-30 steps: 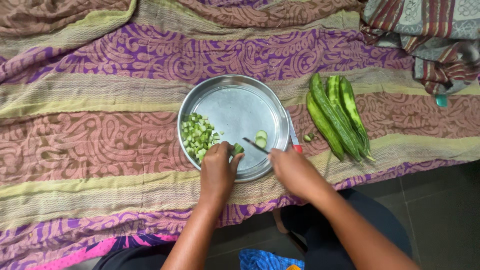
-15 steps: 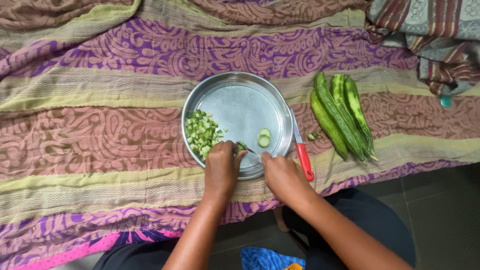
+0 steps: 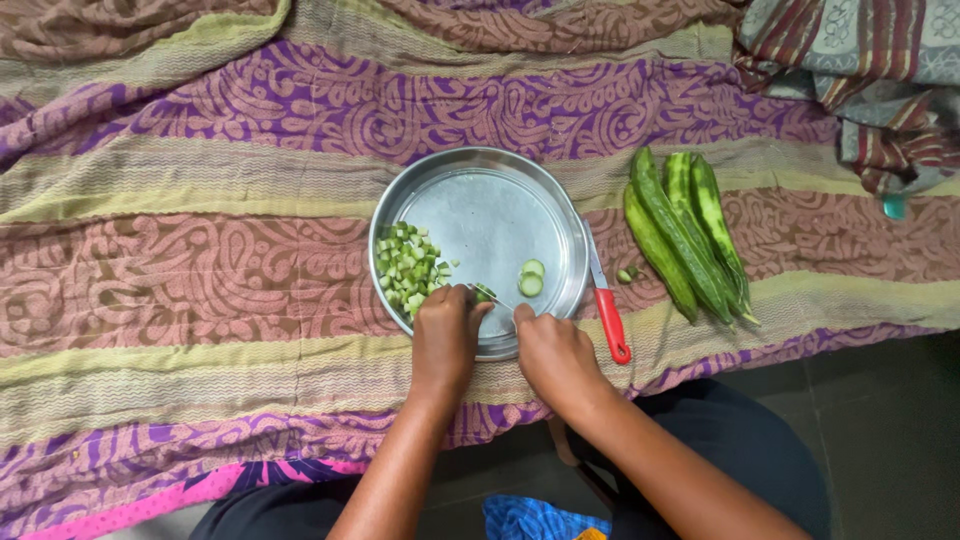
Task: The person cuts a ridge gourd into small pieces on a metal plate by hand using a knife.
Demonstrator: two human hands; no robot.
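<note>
Green gourd piece [image 3: 484, 294] pinched over steel plate [image 3: 560, 215], hands [image 3: 500, 345] meeting

Your left hand [image 3: 445, 335] and right hand [image 3: 553, 352] meet at the near rim of the steel plate [image 3: 470, 215] — a thin blade [image 3: 488, 297] between them over a green piece. Chopped pile [image 3: 408, 265] at left; red-handled knife [image 3: 608, 308] and ridged gourds [image 3: 685, 235] right, on patterned cloth [image 3: 200, 280].

Above the hands, a silver plate [image 3: 480, 170] holds pale green pieces [image 3: 405, 265]; the knife handle [image 3: 612, 322] (right of them) is red; the paisley cloth [image 3: 200, 270] is purple-pink.
</note>
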